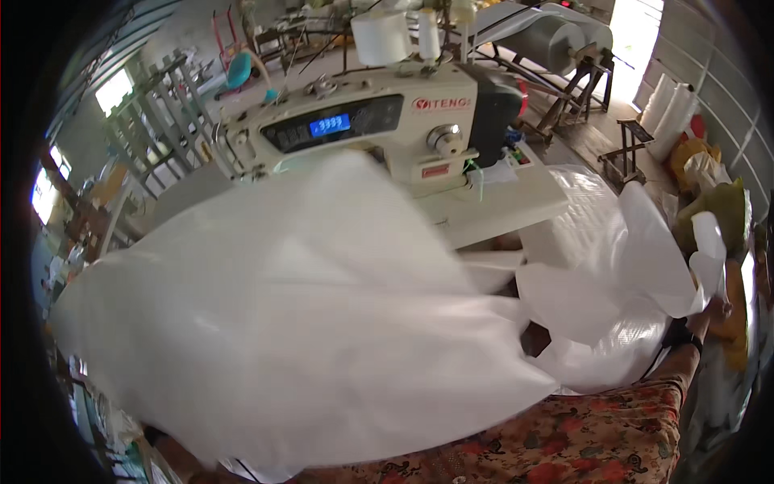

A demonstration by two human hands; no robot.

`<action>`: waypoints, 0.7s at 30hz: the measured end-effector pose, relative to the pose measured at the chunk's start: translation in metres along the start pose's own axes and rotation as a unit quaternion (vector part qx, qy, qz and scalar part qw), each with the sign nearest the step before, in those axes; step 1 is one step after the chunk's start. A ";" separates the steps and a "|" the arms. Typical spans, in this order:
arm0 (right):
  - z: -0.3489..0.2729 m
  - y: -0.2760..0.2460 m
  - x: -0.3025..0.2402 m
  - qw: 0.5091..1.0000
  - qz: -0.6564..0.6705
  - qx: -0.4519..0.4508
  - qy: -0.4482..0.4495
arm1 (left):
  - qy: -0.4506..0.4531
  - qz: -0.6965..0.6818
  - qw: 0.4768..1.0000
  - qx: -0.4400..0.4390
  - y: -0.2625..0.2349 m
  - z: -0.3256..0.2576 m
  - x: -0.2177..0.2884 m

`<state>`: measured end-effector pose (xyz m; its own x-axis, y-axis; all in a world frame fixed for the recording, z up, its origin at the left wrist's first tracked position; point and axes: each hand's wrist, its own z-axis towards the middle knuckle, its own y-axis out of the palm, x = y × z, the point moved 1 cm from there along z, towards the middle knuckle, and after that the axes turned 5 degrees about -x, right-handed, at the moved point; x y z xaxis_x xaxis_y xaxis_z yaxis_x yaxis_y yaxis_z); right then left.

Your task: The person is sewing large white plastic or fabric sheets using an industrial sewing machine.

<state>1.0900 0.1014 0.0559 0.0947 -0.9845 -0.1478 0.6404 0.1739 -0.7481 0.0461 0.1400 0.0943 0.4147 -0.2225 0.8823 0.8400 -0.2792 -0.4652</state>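
A large white plastic sheet (266, 323) billows across the front of the view, blurred by motion, and covers the near part of the sewing machine (435, 97). More white sheeting (588, 298) lies folded and glossy at the right, beside the machine's table. My right hand (720, 309) is at the far right, closed at the edge of this sheeting; its fingers show only in part. A dark band circles that wrist. My left forearm (173, 456) enters at the lower left, but the sheet hides the left hand and whatever it touches.
White thread cones (381, 38) stand behind the machine, whose display (329, 124) is lit blue. Farther back, a large roll (552, 44) rests on a frame. A small stand (625, 149), upright rolls (669, 113) and sacks (717, 202) line the right. Floral cloth (556, 436) covers my lap.
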 end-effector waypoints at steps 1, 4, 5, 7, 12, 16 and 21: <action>0.007 0.006 -0.001 1.000 -0.019 0.015 0.000 | 0.022 -0.040 0.996 -0.074 0.019 -0.005 0.008; 0.039 0.011 -0.033 0.928 0.061 0.331 -0.158 | 0.118 -0.158 0.944 -0.265 0.066 -0.012 0.036; 0.054 0.016 -0.060 0.969 0.128 0.193 -0.091 | 0.147 -0.201 0.917 -0.313 0.080 -0.012 0.044; 0.086 0.012 -0.118 0.970 0.177 0.137 -0.091 | 0.202 -0.265 0.861 -0.385 0.103 -0.012 0.058; 0.054 -0.025 -0.268 0.910 0.164 0.177 -0.338 | 0.272 -0.351 0.776 -0.448 0.139 -0.023 0.075; -0.120 -0.113 -0.323 0.851 0.179 0.039 -0.492 | 0.292 -0.374 0.758 -0.447 0.150 -0.031 0.076; -0.374 -0.295 -0.262 0.506 0.504 -0.212 -0.667 | 0.284 -0.390 0.758 -0.439 0.153 -0.036 0.078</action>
<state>0.5917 0.3166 0.0735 0.8217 0.5191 -0.2352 -0.4397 0.3148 -0.8412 0.1945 0.0468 0.0891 -0.5154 0.0324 0.8563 0.0925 -0.9913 0.0931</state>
